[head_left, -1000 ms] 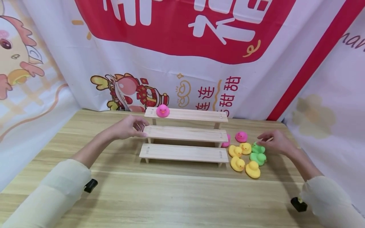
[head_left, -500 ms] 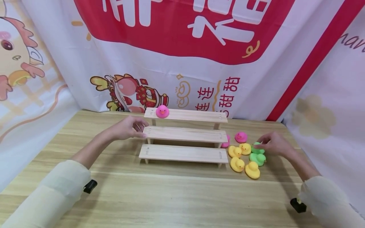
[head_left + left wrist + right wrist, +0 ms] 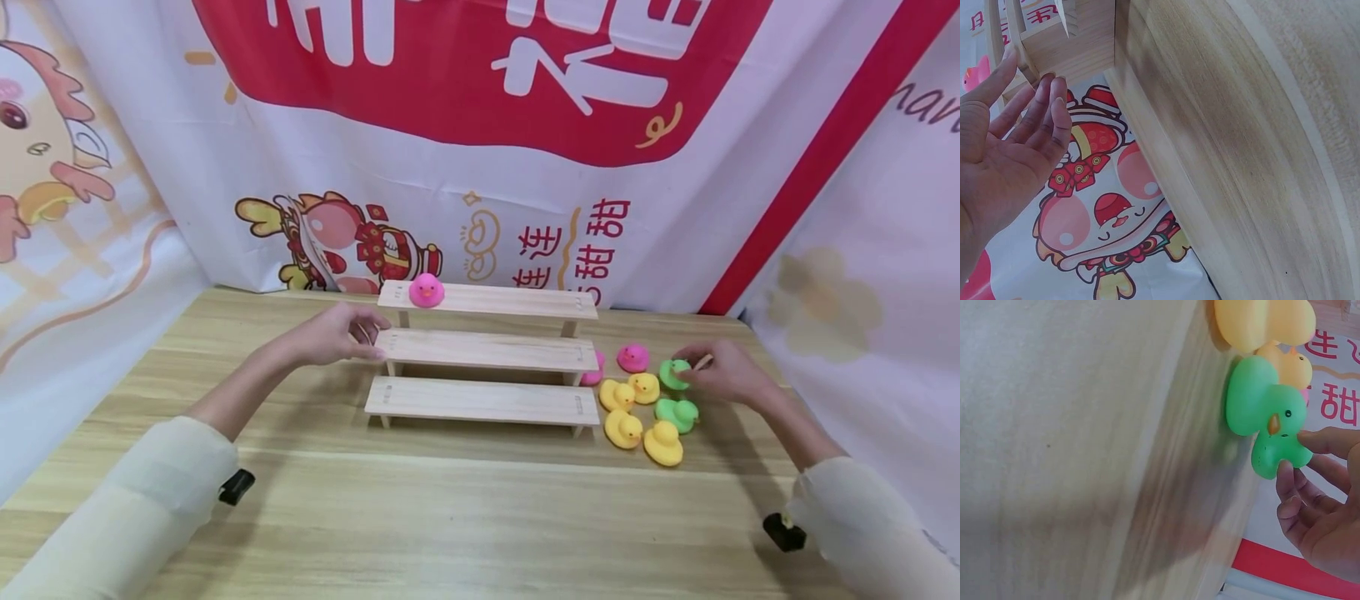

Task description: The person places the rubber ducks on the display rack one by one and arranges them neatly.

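At the right, my right hand pinches a green rubber duck between thumb and fingers; in the right wrist view this duck is partly covered by a second green duck. That second green duck rests on the table just in front. My left hand holds the left end of the middle board of a three-step wooden stand. In the left wrist view, thumb and fingers of the left hand lie on either side of the board's end. A pink duck sits at the left of the top board.
Several yellow ducks stand on the table right of the stand. One pink duck is behind them, and another pink duck is partly hidden by the stand. A printed cloth hangs behind the table.
My right hand has closed on the rear green duck and shifted it slightly back, apart from the other green duck. The left hand stays at the stand.
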A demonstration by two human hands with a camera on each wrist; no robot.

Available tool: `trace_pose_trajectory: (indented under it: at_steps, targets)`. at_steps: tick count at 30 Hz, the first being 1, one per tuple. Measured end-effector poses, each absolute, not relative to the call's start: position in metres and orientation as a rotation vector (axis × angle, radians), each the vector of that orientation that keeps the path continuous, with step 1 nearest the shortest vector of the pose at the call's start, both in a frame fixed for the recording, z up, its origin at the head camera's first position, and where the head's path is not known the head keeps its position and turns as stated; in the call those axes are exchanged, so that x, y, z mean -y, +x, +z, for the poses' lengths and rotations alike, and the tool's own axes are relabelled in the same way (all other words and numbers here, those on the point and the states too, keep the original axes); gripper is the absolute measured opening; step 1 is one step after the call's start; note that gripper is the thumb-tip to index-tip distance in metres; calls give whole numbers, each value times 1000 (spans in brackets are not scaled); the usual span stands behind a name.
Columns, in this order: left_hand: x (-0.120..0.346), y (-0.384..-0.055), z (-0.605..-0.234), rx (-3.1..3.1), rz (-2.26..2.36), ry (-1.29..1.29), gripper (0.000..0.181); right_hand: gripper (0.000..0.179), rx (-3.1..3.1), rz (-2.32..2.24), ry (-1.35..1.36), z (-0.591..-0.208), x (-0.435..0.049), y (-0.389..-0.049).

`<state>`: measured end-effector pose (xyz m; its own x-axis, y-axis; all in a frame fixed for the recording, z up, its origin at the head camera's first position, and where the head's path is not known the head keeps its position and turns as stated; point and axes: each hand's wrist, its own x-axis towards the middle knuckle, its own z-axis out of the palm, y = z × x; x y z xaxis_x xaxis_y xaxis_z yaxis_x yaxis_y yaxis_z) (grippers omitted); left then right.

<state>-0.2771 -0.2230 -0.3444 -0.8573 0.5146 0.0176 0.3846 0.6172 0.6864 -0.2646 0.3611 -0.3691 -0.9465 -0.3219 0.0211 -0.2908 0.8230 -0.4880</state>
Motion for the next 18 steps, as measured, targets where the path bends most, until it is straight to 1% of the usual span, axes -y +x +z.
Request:
trace_pose_trajectory:
  at_steps: [5, 12, 18]
  targets:
    - [225, -279, -345, -2662, 1051, 733, 43, 24, -2931, -849, -560, -363, -358, -265]
    - [223, -279, -344, -2658, 1045, 732, 44, 30, -2879, -894, -533, -356, -350, -265]
    - [223, -278, -344, -2652, 1048, 731, 45, 32, -2837, -1081, -590, -349, -341, -265]
